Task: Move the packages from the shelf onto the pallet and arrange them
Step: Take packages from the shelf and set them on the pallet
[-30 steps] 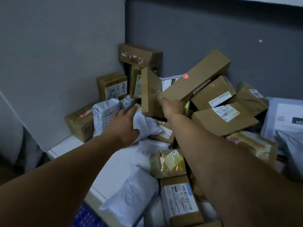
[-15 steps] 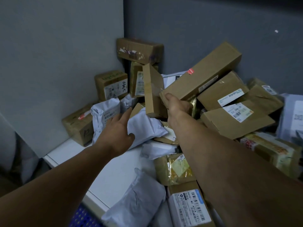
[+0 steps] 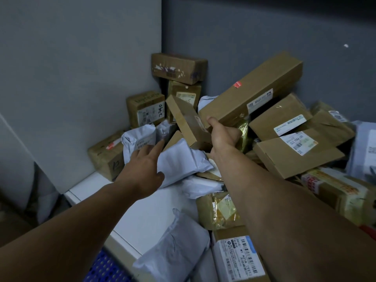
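A heap of brown cartons and grey mailer bags fills the white shelf. My right hand grips the near end of a long brown box with a red sticker, thumb on its top edge; the box slants up to the right above the heap. My left hand rests with fingers spread on a grey poly bag. A flat thin carton leans tilted between my two hands. A corner of the blue pallet shows at the bottom, below the shelf edge.
Grey walls close the shelf at the left and the back. Small cartons stand stacked in the corner. More labelled boxes and mailer bags crowd the right and front. A bare strip of shelf lies under my left forearm.
The long box has risen at its far end in my right hand. The thin carton has tipped to the left. My left hand has stayed on the grey bag.
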